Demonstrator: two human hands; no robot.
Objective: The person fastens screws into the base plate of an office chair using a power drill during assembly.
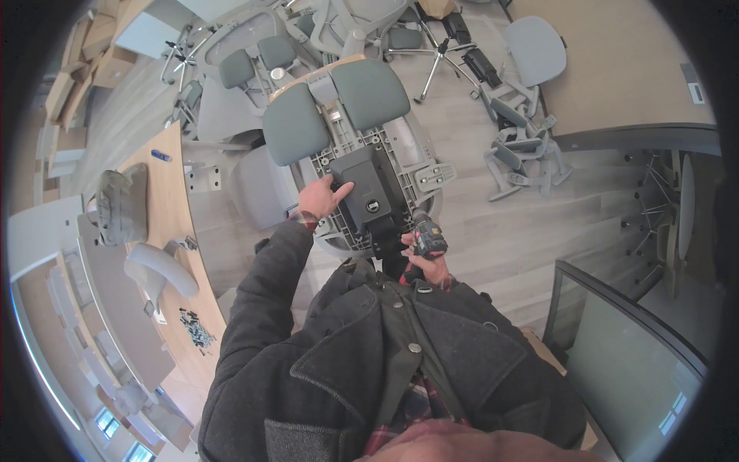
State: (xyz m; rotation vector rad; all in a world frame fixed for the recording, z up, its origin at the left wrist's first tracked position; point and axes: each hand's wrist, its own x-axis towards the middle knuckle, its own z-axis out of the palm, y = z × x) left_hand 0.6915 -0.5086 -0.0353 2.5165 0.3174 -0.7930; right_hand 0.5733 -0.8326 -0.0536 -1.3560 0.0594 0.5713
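My left hand (pixel 322 199) rests on the left edge of a black chair mechanism (pixel 362 181), its thumb and a finger spread apart. The mechanism lies on the ribbed grey underside of an upturned chair seat (pixel 400 169). Wrapped around a cordless drill (pixel 428 237), my right hand (pixel 431 268) is close to my body, just right of the seat's near edge. The drill's nose points up toward the seat. Beyond the mechanism are two dark grey pads (pixel 295 125) on the chair.
Chair frames (pixel 339 27) and a five-star base (pixel 440 50) crowd the far floor. Armrests (pixel 523 142) lie in a heap to the right. A wooden table (pixel 173 254) at left bears a pile of screws (pixel 197 329). A glass-fronted dark frame (pixel 631 346) stands at lower right.
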